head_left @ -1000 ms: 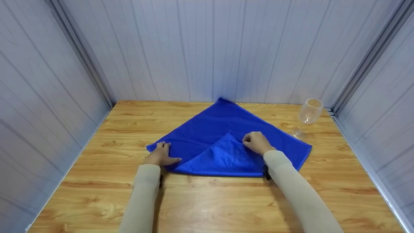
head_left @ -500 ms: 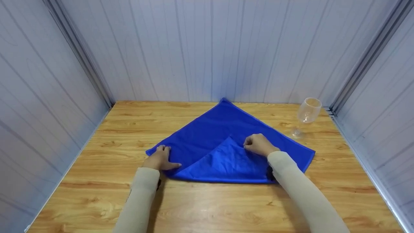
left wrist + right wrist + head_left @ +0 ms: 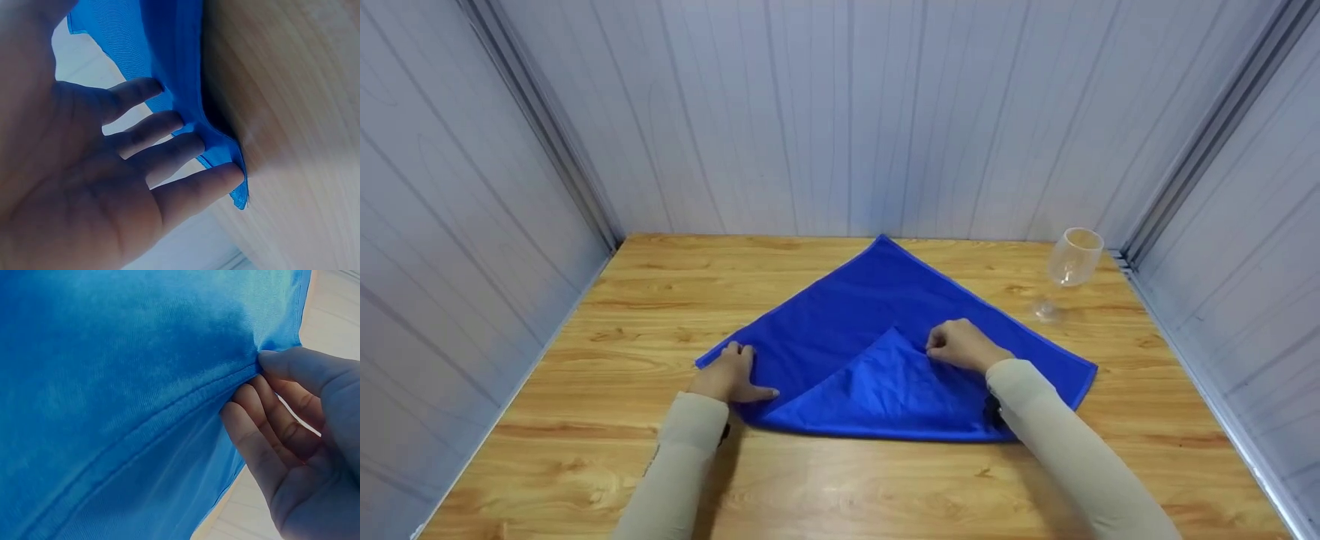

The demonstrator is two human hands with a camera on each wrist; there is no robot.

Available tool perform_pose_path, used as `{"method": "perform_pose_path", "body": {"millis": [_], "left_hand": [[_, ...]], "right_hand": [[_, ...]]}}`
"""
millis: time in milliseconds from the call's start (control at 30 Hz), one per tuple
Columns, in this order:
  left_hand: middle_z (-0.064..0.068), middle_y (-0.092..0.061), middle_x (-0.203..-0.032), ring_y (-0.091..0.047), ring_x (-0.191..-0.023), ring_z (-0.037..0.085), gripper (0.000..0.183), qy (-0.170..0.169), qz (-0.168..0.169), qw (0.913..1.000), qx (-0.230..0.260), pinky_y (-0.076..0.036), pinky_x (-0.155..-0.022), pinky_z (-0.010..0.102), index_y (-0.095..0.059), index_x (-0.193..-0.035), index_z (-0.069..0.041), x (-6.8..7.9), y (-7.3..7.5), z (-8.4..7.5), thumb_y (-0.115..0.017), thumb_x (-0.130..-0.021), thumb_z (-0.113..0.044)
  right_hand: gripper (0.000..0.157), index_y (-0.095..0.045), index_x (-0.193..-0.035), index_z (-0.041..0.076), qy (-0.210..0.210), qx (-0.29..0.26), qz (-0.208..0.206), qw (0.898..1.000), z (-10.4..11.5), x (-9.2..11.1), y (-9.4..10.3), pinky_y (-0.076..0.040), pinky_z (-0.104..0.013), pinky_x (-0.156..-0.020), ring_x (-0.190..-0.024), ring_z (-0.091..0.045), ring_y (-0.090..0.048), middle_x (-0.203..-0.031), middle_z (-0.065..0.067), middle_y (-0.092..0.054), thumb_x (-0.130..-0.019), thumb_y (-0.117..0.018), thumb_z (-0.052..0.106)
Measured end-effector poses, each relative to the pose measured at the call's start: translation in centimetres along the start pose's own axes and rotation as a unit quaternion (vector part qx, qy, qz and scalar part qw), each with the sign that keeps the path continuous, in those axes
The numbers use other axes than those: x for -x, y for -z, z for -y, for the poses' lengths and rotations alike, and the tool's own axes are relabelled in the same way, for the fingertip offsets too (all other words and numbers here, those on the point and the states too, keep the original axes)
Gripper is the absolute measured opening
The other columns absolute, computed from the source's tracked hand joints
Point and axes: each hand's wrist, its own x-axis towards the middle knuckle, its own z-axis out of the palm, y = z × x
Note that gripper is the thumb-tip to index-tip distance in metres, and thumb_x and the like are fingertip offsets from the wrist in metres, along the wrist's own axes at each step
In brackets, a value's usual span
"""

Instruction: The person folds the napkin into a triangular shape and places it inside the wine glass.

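A blue cloth napkin (image 3: 847,307) lies spread on the wooden table, one corner pointing to the back wall. Its near part is folded up and over, showing a shinier side (image 3: 877,390). My left hand (image 3: 731,376) rests on the napkin's left corner with thumb and fingers spread; in the left wrist view its straight fingertips (image 3: 225,174) press along the cloth's edge. My right hand (image 3: 966,345) pinches the hemmed edge of the folded flap, near its tip. Thumb and curled fingers grip that hem (image 3: 247,370) in the right wrist view.
A clear stemmed glass (image 3: 1075,259) stands upright at the back right, beyond the napkin's right edge. The wooden table (image 3: 840,495) is bounded by pale panel walls (image 3: 825,112) at the back and both sides.
The napkin has slid a little toward me, its far corner pulling away from the back wall. Both hands have moved slightly nearer with it, keeping their places on the cloth.
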Motion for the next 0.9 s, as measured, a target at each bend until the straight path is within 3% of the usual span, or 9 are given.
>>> {"method": "perform_pose_path", "body": {"millis": [267,467,633,900], "left_hand": [[0.037,-0.036,-0.145,-0.042,-0.131,0.050,0.098,-0.012,0.000,0.9999,0.002,-0.042,-0.101,0.060,-0.039,-0.145,0.008,0.5,-0.1,0.0,-0.079,-0.081,-0.054],[0.037,-0.036,-0.144,-0.044,-0.130,0.049,0.101,-0.016,-0.004,0.9999,0.001,-0.042,-0.102,0.059,-0.038,-0.147,0.008,0.6,-0.3,0.0,-0.080,-0.080,-0.054],[0.038,-0.034,-0.147,-0.043,-0.130,0.052,0.103,-0.019,-0.004,0.9998,-0.010,-0.039,-0.099,0.066,-0.037,-0.146,0.010,1.0,-0.5,-0.2,-0.080,-0.079,-0.054],[0.037,-0.031,-0.149,-0.035,-0.133,0.057,0.107,-0.011,-0.013,0.9998,-0.015,-0.033,-0.096,0.077,-0.036,-0.148,0.008,1.4,-0.5,-0.4,-0.082,-0.076,-0.056]], "right_hand": [[0.004,-0.076,-0.087,0.009,-0.002,0.000,0.002,1.000,0.3,0.7,0.0,-0.053,-0.039,-0.075,-0.078,-0.015,-0.061,-0.084,0.000,-0.070,-0.089,-0.072,0.011],[0.004,-0.075,-0.085,0.006,0.020,-0.001,-0.005,1.000,0.4,1.5,-0.2,-0.053,-0.039,-0.072,-0.075,-0.015,-0.060,-0.081,0.001,-0.069,-0.088,-0.072,0.009],[0.004,-0.073,-0.082,0.007,0.039,0.000,-0.007,0.999,0.4,1.9,-0.2,-0.052,-0.037,-0.069,-0.071,-0.012,-0.057,-0.077,0.003,-0.067,-0.086,-0.072,0.007],[0.005,-0.074,-0.085,0.008,0.026,-0.012,0.014,1.000,0.5,2.1,0.0,-0.053,-0.038,-0.071,-0.074,-0.013,-0.059,-0.081,0.002,-0.069,-0.088,-0.072,0.009]]}}
